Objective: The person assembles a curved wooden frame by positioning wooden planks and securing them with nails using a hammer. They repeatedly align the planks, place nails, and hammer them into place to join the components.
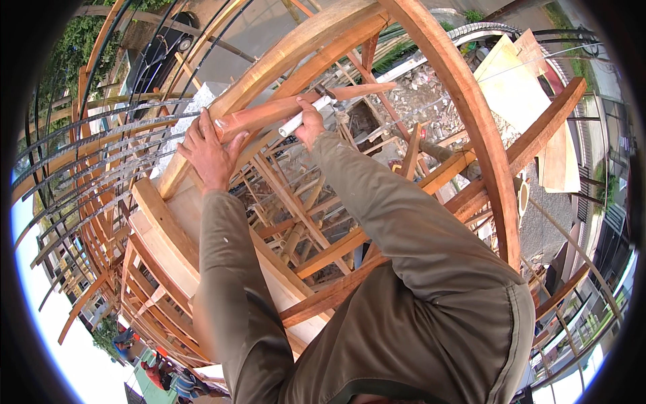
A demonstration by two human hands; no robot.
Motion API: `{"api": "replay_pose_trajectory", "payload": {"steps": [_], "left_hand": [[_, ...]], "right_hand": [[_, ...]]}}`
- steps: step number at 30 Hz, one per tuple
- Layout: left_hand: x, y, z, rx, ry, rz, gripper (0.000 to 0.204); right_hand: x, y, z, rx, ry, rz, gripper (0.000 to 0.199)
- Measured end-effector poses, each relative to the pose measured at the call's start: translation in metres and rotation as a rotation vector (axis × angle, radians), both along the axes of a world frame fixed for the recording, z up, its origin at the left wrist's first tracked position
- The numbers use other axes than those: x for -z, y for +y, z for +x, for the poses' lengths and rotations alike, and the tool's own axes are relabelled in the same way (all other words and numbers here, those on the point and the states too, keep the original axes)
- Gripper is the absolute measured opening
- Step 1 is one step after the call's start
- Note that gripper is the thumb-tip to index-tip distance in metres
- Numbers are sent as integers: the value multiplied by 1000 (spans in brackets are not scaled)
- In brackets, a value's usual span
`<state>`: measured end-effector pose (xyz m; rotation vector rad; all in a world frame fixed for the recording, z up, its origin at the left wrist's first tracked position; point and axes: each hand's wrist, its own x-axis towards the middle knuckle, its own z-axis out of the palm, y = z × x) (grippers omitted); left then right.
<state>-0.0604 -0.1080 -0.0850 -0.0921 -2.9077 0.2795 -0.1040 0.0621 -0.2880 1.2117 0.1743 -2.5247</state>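
Setting: Outdoors, high on a timber formwork frame, with rubble and gravel ground lying far below the fingers.
Frame: 2 long timber beams [464, 114] are curving past on the right, with cross braces [336, 252] running beneath the forearms.
Steel: dark reinforcing bars [87, 135] are sweeping away in rows to the left of the fingers.
Batten: a reddish wooden batten [269, 113] is lying across a pale timber rail [282, 57], its near end under the left fingertips and its far end tapering off beyond the right knuckles.
Left hand: the left hand [210, 151] is pressing down flat, fingers spread and together lapping over the batten's end, steadying it against the rail.
Right hand: the right hand [311, 124] is curling tight around a white handle [301, 118]; the fingers are wrapped closed on it, just beside the batten's middle.
Tool head: I cannot tell its kind, as it is sitting hidden past the fingers.
Handling: the batten is looking stiff, light enough for 1 hand, rough-sawn rather than slippery, and likely to pivot if held only at the tip.
Grip advice: holding it close to where it is crossing the rail, as the left fingers are doing, seems soundest.
Sheets: pale plywood sheets [518, 87] are resting far to the right.
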Motion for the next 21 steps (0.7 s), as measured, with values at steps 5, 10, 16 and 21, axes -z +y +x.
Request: {"api": "replay_pose_trajectory", "payload": {"steps": [5, 10, 16, 21], "left_hand": [[-5, 7, 1, -31, -26, -20, 109], [-1, 3, -2, -34, -12, -15, 107], [-2, -5, 2, -1, -43, 106, 103], [-9, 8, 10, 38, 62, 138, 101]], "right_hand": [[9, 0, -1, -19, -31, -22, 35], [10, 9, -6, -73, -38, -57, 43], [9, 13, -4, -90, -58, -65, 41], [7, 45, -13, -98, 35, 20, 36]]}}
